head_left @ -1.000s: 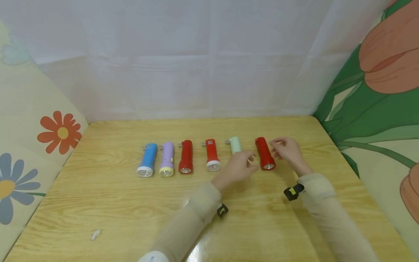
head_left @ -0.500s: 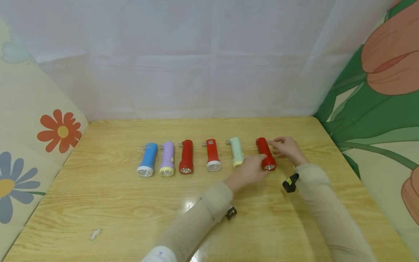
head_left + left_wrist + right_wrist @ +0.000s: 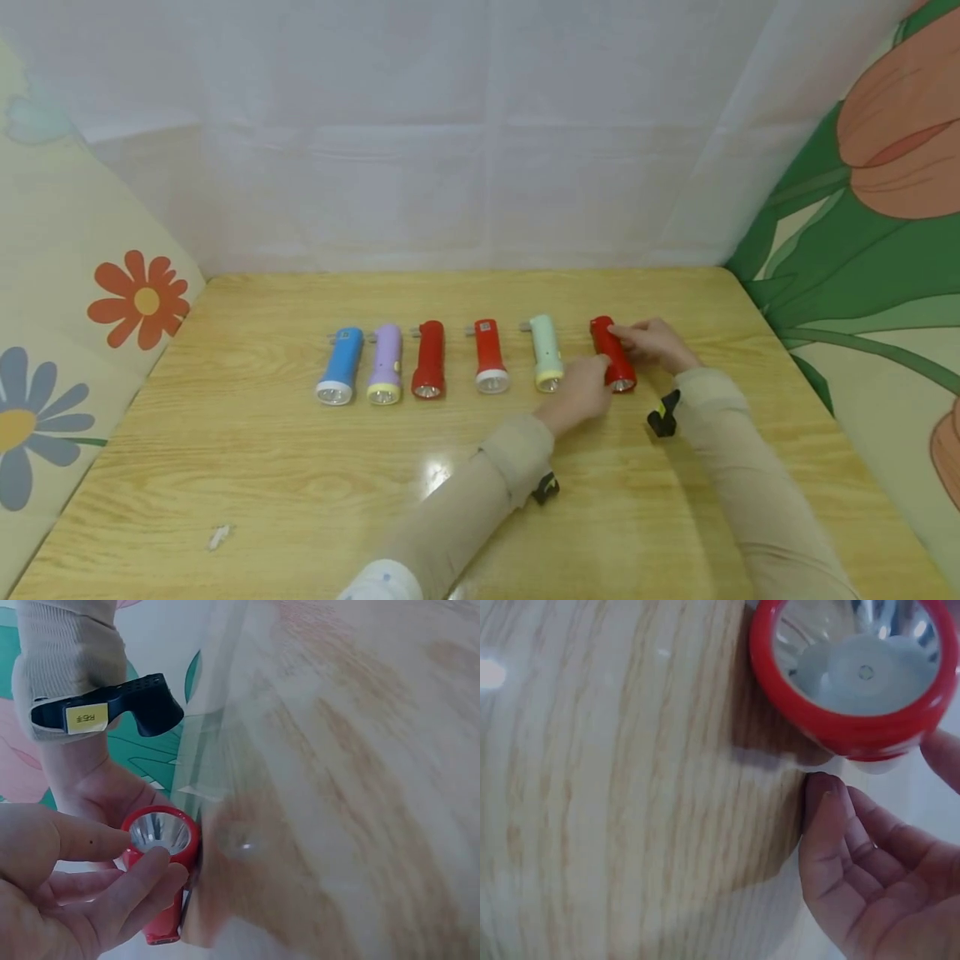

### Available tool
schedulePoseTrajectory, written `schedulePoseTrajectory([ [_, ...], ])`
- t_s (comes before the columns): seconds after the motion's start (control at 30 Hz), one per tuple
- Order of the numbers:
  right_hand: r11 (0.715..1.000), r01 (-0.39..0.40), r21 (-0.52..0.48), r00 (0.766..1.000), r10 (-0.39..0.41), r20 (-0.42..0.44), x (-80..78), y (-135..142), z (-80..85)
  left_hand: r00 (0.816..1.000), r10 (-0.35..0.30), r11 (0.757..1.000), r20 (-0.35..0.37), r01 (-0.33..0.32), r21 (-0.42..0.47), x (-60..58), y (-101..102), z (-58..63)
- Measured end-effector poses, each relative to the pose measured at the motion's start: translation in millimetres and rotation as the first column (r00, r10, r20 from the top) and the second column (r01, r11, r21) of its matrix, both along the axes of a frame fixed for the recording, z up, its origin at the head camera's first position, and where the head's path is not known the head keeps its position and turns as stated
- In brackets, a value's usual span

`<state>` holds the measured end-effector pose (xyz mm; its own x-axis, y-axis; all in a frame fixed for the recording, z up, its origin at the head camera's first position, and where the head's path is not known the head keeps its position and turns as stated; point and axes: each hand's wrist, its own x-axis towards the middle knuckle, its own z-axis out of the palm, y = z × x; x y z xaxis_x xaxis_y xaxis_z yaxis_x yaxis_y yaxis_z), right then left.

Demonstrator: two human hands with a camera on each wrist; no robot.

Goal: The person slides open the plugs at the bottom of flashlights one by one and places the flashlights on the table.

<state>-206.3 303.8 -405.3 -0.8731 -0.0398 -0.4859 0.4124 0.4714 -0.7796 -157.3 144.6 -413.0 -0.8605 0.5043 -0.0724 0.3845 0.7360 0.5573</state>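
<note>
The red flashlight (image 3: pixel 615 358) lies at the right end of a row on the table, its lens facing the near side. My right hand (image 3: pixel 656 343) holds its body from the right, with a finger over the top; the right wrist view shows more bent fingers (image 3: pixel 832 825) low beside it. My left hand (image 3: pixel 579 392) is at the left of the lens end. In the left wrist view its fairly straight fingers (image 3: pixel 146 881) are spread in front of the lens (image 3: pixel 160 831); firm contact is unclear. The mint-green flashlight (image 3: pixel 546 346) lies just left of that hand.
Farther left lie a red-and-white flashlight (image 3: pixel 490 354), another red one (image 3: pixel 428 354), a purple one (image 3: pixel 386 358) and a blue one (image 3: pixel 341 362). Several have prongs sticking out. A white sheet (image 3: pixel 480 150) hangs behind the wooden table (image 3: pixel 300 500). Flowered panels (image 3: pixel 862 275) flank it.
My left hand has moved right, from over the mint-green flashlight to the red one's lens end. My right fingers have come in from the right onto the red flashlight's body.
</note>
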Motion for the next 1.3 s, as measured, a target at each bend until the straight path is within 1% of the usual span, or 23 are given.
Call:
schedulePoseTrajectory([
  [0.13, 1.000, 0.003, 0.001, 1.000, -0.003, 0.008, -1.9, -1.6, -0.2, 0.997, 0.037, 0.996, 0.068, -0.043, 0.081, -0.4, 0.6, -1.9],
  [0.27, 1.000, 0.012, 0.004, 1.000, -0.012, 0.018, -3.6, -2.2, -1.7, 0.995, 0.058, 0.991, 0.085, -0.068, 0.117, -1.5, 1.1, -2.9],
  [0.43, 1.000, 0.018, 0.002, 0.999, -0.018, 0.046, -4.1, -1.4, -3.3, 0.997, 0.059, 0.993, 0.041, -0.063, 0.098, -2.3, 2.2, -5.2],
  [0.53, 1.000, 0.007, 0.008, 0.999, -0.007, 0.054, -4.7, -1.3, -3.6, 0.998, 0.057, 0.994, 0.015, -0.059, 0.091, -2.7, 3.1, -6.5],
  [0.7, 1.000, 0.003, -0.005, 0.999, -0.003, 0.050, -5.9, -2.3, -4.6, 0.998, 0.064, 0.993, 0.028, -0.066, 0.098, -3.0, 4.2, -5.8],
  [0.87, 0.999, 0.035, -0.030, 0.999, -0.034, 0.016, -7.4, -3.1, -7.4, 0.997, 0.073, 0.993, 0.021, -0.074, 0.087, -3.6, 5.5, -4.7],
  [1.13, 0.993, 0.079, -0.089, 0.997, -0.080, -0.009, -5.0, -4.7, -9.4, 0.995, 0.090, 0.990, 0.048, -0.094, 0.109, -2.7, 5.4, -5.2],
  [1.3, 0.991, 0.081, -0.109, 0.996, -0.084, -0.031, -3.0, -6.4, -8.2, 0.995, 0.091, 0.988, 0.049, -0.097, 0.122, -2.0, 4.1, -4.5],
])
